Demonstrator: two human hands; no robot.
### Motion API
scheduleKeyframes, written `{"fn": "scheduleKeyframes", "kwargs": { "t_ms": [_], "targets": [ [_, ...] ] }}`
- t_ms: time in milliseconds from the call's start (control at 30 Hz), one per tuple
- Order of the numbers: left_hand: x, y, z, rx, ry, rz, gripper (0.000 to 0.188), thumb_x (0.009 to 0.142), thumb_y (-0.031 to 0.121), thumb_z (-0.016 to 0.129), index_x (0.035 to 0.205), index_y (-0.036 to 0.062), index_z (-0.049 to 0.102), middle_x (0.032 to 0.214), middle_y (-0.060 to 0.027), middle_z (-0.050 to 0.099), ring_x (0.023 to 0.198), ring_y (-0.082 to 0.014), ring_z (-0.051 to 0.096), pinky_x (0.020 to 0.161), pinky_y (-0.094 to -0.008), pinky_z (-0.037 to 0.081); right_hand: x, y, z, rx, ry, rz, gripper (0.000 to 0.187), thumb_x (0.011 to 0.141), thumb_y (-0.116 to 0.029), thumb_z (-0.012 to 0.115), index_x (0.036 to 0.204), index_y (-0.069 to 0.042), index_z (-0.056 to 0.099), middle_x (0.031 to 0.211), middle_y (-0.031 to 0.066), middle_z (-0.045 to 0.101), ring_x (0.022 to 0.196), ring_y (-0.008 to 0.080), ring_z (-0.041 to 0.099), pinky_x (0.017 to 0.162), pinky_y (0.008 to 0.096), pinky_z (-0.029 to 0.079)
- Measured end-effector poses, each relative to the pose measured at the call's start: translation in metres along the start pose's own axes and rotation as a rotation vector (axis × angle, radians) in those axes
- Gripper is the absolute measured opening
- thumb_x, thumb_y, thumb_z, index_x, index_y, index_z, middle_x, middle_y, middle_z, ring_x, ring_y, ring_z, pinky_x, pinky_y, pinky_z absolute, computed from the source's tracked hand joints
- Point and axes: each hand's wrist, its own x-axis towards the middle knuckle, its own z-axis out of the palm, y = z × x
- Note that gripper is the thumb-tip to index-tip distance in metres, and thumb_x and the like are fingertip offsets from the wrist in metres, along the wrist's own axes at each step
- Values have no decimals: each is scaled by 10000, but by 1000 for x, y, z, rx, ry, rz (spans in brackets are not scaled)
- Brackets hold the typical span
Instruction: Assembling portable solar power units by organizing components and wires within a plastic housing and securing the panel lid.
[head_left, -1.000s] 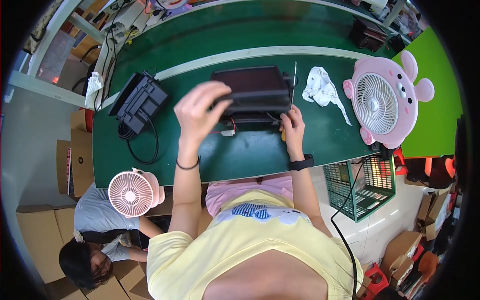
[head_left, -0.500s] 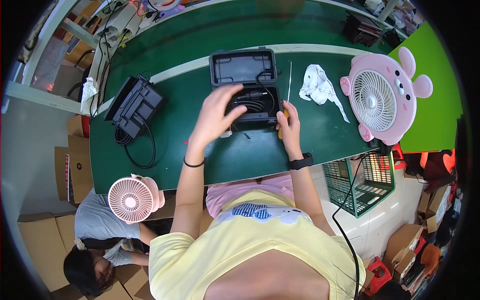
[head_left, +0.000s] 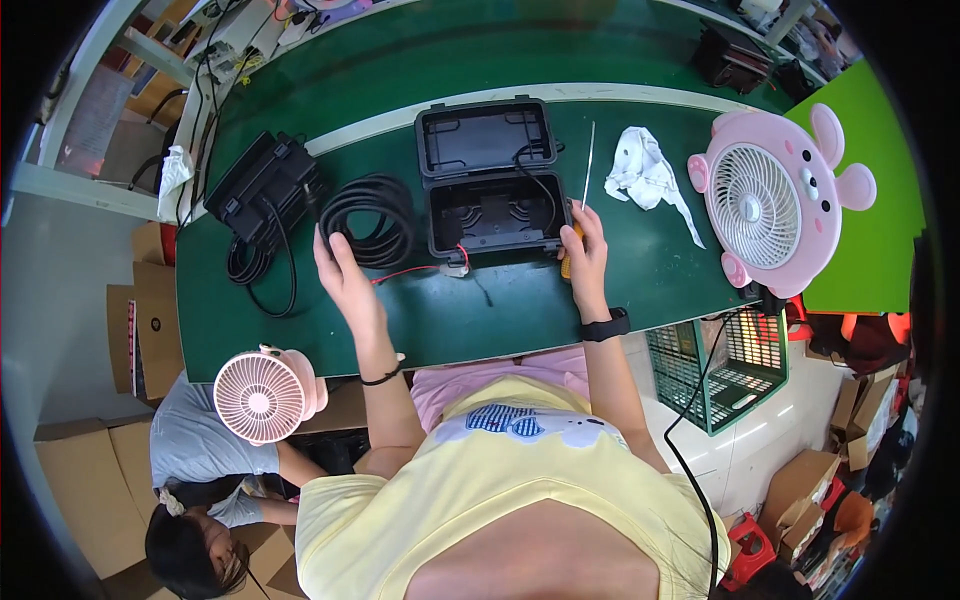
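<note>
Black coil (head_left: 372, 222) gripped in left hand (head_left: 347, 284), left of open box (head_left: 490, 212) on green surface (head_left: 480, 320); yellow-handled screwdriver (head_left: 566, 264) grasped in right hand (head_left: 588, 256), beside the box's right end.

bright indoor light | glare streaks on floor (head_left: 748, 468) | edges bent, corners black

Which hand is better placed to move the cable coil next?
Probably the left hand: it is at the black cable coil; the right hand holds a yellow-handled screwdriver beside the open box.
</note>
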Motion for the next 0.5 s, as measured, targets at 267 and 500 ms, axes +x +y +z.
{"fn": "scheduleKeyframes", "kwargs": {
  "t_ms": [267,500],
  "targets": [
    [-18,1,-9,1007,-419,921,554,833,-24,652,1349,171,606,1419,-138,494,1273,-343,489,1057,-481,401,3,1,-1,-30,22,8,412,928,-166,668,1277,45,617,1335,102,535,687,84,550,587,216,464],
    [-35,-22,14,1134,-616,1214,742,801,-77,623,1341,430,575,1460,-67,408,1303,-320,430,1088,-519,392,3,1,1,-28,7,7,419,930,-172,669,1285,44,613,1345,108,526,675,85,551,594,222,467]
  ]
}}
